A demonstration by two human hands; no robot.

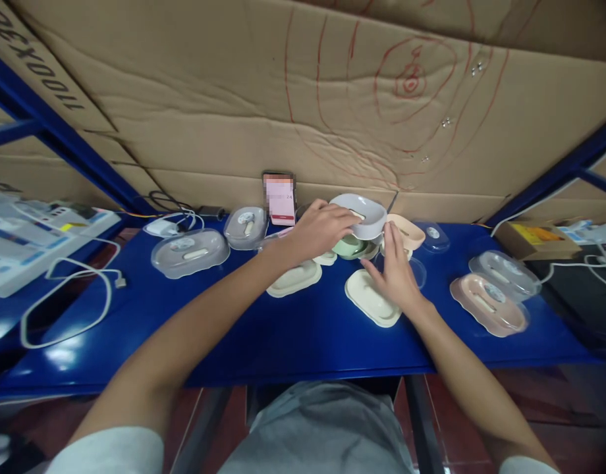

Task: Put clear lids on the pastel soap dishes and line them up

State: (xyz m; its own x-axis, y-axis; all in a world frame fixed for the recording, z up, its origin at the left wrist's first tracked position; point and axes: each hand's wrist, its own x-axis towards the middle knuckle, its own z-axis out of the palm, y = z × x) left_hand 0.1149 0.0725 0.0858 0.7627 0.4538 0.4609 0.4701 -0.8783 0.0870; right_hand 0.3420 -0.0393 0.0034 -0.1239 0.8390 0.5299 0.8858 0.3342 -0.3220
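Observation:
A pale grey soap-dish-like bowl [375, 229] sits over a green dish [349, 247] near the back of the table. My left hand [325, 228] is closed over the left rim of the grey bowl, its fingers next to a small cream piece [356, 214] inside. My right hand [396, 276] has its fingers stretched up against the bowl's right side, thumb apart. Below it lies a cream wavy-edged tray [369, 299]. Another cream tray [296, 279] lies under my left forearm. A peach dish [406, 232] stands behind my right fingers.
Lidded clear-topped boxes stand at left, one grey [192, 257] and one smaller [246, 229]. At right are a pink one [491, 306] and a clear lid [505, 273]. A phone [280, 201] leans against the cardboard wall [209, 99]. A white cable [31, 322] loops at left.

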